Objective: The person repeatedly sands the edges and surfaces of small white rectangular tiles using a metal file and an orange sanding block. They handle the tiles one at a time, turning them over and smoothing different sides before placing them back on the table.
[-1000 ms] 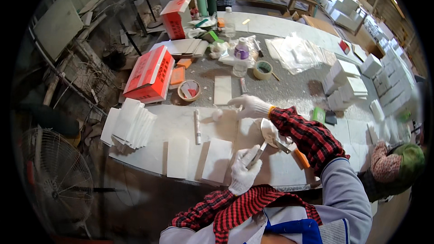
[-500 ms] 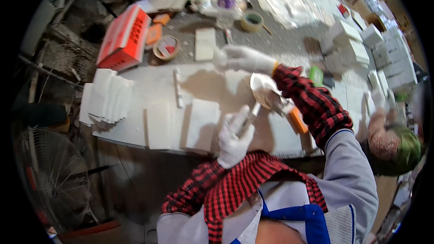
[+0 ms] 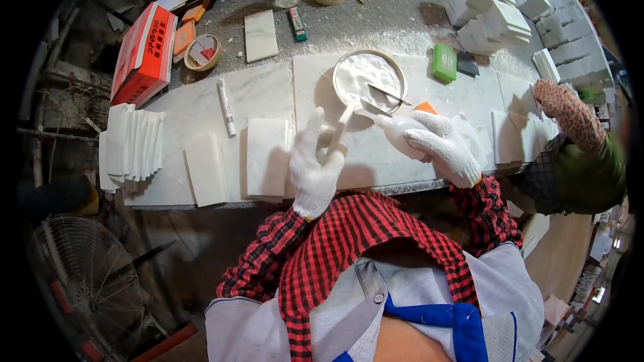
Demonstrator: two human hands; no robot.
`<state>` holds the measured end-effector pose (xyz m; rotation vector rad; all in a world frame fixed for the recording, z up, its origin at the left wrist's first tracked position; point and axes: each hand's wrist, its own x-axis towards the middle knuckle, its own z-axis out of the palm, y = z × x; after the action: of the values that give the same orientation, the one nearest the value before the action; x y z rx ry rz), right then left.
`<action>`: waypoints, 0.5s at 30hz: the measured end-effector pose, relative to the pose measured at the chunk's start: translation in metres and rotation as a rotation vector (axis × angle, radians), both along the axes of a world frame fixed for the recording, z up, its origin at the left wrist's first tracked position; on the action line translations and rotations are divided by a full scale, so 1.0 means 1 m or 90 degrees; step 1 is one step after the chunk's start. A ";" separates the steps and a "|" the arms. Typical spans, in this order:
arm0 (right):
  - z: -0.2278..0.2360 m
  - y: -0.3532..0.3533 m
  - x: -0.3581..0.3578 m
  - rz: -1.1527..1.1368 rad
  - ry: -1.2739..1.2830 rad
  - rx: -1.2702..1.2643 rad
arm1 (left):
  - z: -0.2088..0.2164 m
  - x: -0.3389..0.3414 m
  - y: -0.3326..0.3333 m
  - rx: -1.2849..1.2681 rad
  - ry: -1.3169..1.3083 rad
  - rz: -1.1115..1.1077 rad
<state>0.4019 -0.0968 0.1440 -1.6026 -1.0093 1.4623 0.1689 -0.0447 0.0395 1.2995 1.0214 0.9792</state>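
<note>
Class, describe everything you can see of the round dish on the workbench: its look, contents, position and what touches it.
The round dish is shallow, with a thin metallic-looking rim, and holds white powder or paste. It sits flat on the pale marble slab, beyond both gloved hands. A thin blade-like tool lies across its near right edge. The right hand points a white squeeze bottle toward it; the left hand holds a narrow white strip angled at its near rim.

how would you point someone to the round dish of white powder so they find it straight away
Start at the long white marble slab across the workbench and follow it to the right hand. Just above it sits the round metal-rimmed dish of white powder, the only circular container on the slab, with a thin blade lying across it.
</note>
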 end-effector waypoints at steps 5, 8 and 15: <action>0.005 0.002 -0.009 -0.044 0.032 0.005 | -0.005 0.001 -0.001 0.009 -0.011 0.014; 0.010 0.006 -0.020 -0.106 0.079 0.010 | -0.004 0.001 0.000 0.028 0.051 0.023; 0.016 0.016 -0.019 -0.037 0.017 0.015 | -0.003 0.001 0.002 -0.001 0.029 0.025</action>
<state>0.3830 -0.0808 0.1595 -1.5794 -0.9532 1.4245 0.1696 -0.0423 0.0368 1.3096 1.0867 0.9824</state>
